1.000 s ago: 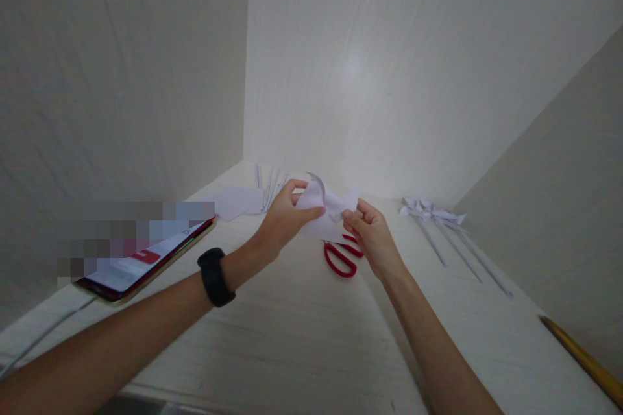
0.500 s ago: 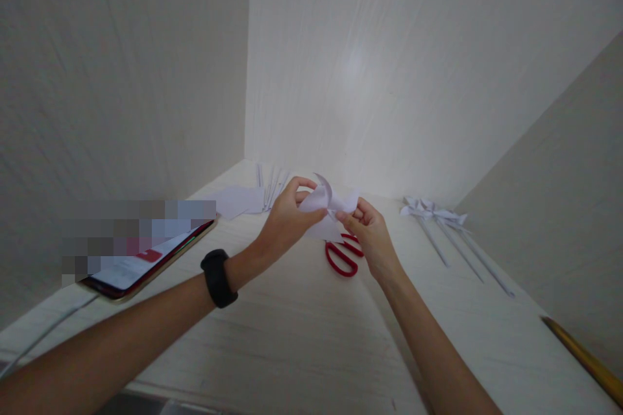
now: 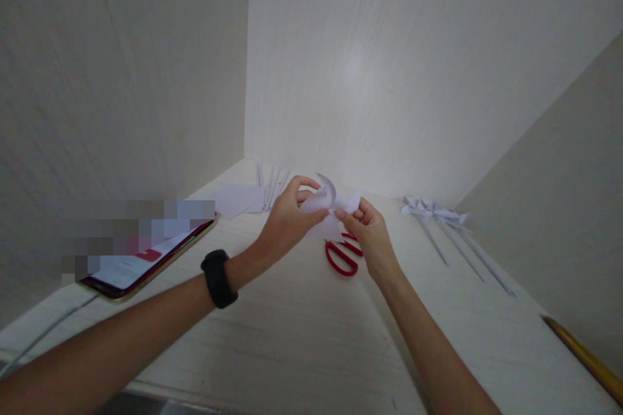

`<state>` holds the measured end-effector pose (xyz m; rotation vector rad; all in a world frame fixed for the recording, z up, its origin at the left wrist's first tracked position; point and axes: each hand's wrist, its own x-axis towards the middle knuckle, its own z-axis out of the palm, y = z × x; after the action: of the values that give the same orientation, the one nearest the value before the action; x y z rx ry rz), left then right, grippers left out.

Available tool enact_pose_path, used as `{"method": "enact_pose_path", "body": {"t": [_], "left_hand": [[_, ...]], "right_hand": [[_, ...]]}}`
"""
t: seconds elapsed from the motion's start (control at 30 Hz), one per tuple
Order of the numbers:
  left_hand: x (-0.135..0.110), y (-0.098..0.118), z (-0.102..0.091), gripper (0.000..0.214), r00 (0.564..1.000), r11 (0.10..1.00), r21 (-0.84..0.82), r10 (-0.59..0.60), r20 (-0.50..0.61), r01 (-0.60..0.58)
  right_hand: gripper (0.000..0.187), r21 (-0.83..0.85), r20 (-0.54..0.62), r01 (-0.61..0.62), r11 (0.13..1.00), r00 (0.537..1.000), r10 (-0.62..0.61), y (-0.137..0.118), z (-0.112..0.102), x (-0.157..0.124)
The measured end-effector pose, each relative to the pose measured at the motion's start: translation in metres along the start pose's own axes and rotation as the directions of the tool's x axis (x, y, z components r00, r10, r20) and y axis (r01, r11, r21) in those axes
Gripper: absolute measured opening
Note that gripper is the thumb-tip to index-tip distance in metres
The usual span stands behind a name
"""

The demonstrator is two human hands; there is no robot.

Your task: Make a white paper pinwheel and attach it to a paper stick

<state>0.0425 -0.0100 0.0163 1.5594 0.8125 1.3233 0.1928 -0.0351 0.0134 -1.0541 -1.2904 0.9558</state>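
A white paper pinwheel (image 3: 325,231) with curled blades is held up between my two hands over the table. My left hand (image 3: 291,207), with a black band on its wrist, grips it from the left, the thumb near its centre. On the other side, my right hand (image 3: 368,227) pinches the paper close to the middle with thumb and forefinger. Just below and behind the paper lies a pair of scissors (image 3: 342,258); its red handles show and its blades are hidden.
Left of my hands lie white paper sheets (image 3: 236,201) and several thin paper sticks (image 3: 272,187). A phone (image 3: 146,266) with a cable is at the left. Finished-looking pinwheels on sticks (image 3: 433,211) lie at the right, and a golden-brown object (image 3: 581,353) at the right edge.
The blades of the paper pinwheel have shifted very slightly in my fingers. Both hands stay almost in the same place, keeping their grip.
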Motion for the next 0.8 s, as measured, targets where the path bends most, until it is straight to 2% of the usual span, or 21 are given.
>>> {"method": "enact_pose_path", "body": {"t": [0.27, 0.8], "left_hand": [[-0.0008, 0.0022, 0.0021, 0.039, 1.0, 0.999, -0.024, -0.023, -0.013, 0.023], [-0.0009, 0.0013, 0.0041, 0.041, 1.0, 0.998, -0.051, -0.022, -0.005, 0.022]], "right_hand": [[0.028, 0.01, -0.017, 0.012, 1.0, 1.0, -0.012, 0.0003, 0.0007, -0.0012], [0.029, -0.037, -0.105, 0.015, 0.999, 0.994, -0.019, -0.0015, 0.0049, -0.0039]]}}
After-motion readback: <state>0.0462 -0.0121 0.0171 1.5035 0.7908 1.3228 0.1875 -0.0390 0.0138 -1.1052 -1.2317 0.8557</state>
